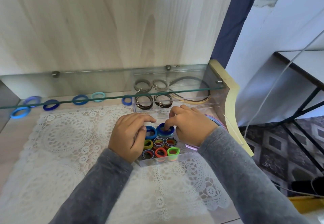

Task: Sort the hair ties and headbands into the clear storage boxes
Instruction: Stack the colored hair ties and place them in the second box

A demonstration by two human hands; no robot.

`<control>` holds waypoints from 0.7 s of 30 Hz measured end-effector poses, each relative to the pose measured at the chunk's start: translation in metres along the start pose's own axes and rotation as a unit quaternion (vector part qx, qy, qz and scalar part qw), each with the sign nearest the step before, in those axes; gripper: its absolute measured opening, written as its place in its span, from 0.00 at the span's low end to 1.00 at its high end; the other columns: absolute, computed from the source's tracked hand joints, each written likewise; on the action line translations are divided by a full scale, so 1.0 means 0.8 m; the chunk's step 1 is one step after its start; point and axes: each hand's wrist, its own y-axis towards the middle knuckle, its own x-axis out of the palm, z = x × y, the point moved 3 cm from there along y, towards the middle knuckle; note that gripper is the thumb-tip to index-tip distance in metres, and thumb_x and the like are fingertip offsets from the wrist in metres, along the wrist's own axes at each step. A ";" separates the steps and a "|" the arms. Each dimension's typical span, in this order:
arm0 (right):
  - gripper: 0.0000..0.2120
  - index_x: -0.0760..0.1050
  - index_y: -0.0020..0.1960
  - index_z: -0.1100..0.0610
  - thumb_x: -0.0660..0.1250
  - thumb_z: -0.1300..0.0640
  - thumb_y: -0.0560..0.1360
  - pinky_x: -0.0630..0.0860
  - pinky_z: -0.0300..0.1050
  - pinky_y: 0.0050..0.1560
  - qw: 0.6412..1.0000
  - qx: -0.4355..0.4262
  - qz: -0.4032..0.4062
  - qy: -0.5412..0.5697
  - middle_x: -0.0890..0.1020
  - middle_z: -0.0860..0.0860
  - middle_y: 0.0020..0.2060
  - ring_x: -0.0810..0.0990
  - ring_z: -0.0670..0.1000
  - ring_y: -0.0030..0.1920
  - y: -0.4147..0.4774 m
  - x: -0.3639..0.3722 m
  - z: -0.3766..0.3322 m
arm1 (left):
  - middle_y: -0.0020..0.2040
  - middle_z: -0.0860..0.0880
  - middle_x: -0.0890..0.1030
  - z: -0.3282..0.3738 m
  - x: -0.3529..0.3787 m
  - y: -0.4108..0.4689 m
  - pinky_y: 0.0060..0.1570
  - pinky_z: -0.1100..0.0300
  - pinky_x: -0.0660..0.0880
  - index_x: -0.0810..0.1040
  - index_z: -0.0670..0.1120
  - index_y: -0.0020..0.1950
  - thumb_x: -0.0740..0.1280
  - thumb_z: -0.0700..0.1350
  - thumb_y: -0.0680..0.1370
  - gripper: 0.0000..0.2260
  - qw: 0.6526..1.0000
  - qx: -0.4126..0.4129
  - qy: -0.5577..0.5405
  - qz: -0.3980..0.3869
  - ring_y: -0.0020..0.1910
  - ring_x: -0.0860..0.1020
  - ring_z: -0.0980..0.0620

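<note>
Right hand (pixel 191 127): curled, one finger hooked inside the blue hair ties (pixel 171 132), back row of the clear box (pixel 157 162)
Left hand (pixel 128 136): curled against the neighbouring blue stack (pixel 154 129); grip unclear
Your move: seat them level, steadying the neighbour

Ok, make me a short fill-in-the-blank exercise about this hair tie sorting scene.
1. The loose blue hair ties lie in a row beneath a ____ shelf.
2. The far box holds brown hair ties and thin ____.
3. The right hand pokes a finger into a ____ stack in the near box.
4. Both sleeves are ____.
Missing words: glass, headbands, blue, grey.
</note>
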 end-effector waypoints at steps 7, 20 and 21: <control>0.19 0.74 0.62 0.44 0.61 0.61 0.75 0.64 0.49 0.59 1.000 0.003 0.015 -0.022 0.68 0.51 0.61 0.65 0.54 0.61 0.003 0.007 -0.011 | 0.49 0.53 0.81 0.000 -0.002 0.000 0.53 0.53 0.71 0.81 0.45 0.51 0.56 0.41 0.74 0.14 1.000 -0.013 0.008 0.000 0.51 0.77 0.54; 0.18 0.73 0.64 0.45 0.60 0.59 0.77 0.63 0.52 0.63 1.000 0.001 0.003 -0.019 0.67 0.51 0.62 0.62 0.55 0.63 -0.003 0.006 -0.027 | 0.49 0.54 0.81 0.001 -0.002 0.000 0.54 0.50 0.71 0.81 0.46 0.51 0.56 0.41 0.74 0.15 1.000 -0.020 0.020 -0.004 0.51 0.78 0.52; 0.18 0.73 0.65 0.45 0.60 0.59 0.77 0.63 0.52 0.63 1.000 0.001 0.003 -0.019 0.67 0.51 0.62 0.62 0.55 0.63 -0.004 0.005 -0.027 | 0.49 0.54 0.82 0.001 -0.002 0.000 0.54 0.50 0.71 0.81 0.46 0.51 0.56 0.41 0.73 0.15 1.000 -0.020 0.022 -0.003 0.51 0.78 0.52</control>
